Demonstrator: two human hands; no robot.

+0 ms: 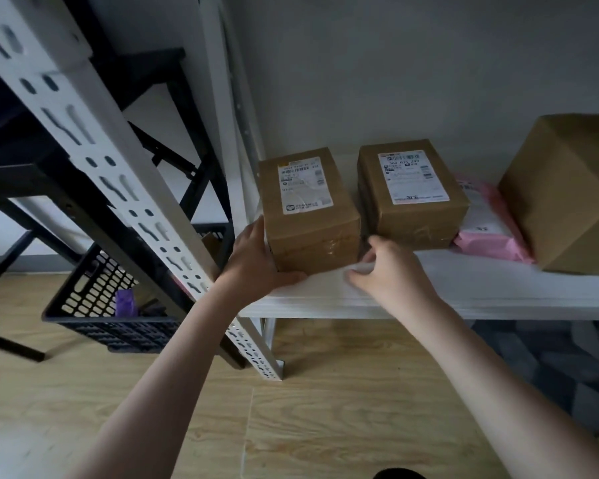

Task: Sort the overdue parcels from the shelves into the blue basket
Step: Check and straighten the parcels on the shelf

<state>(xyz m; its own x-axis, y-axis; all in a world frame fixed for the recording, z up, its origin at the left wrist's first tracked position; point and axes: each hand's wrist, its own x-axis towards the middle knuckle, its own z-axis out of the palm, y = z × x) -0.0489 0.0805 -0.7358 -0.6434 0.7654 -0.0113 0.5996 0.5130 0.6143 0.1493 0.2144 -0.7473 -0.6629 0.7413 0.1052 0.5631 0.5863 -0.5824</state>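
Observation:
Two small brown cardboard parcels with white labels stand on a white shelf (464,288). My left hand (256,261) presses against the left side and front bottom edge of the left parcel (308,209). My right hand (384,271) is at that parcel's right front corner, fingers reaching into the gap beside the second parcel (412,198). The dark blue slotted basket (94,305) sits on the floor at the left, behind the shelf post, with a purple item inside.
A pink mailer bag (488,233) lies right of the second parcel, and a large brown box (567,195) stands at the far right. A white perforated post (125,188) crosses the left foreground. Black frame legs stand behind it on the wooden floor.

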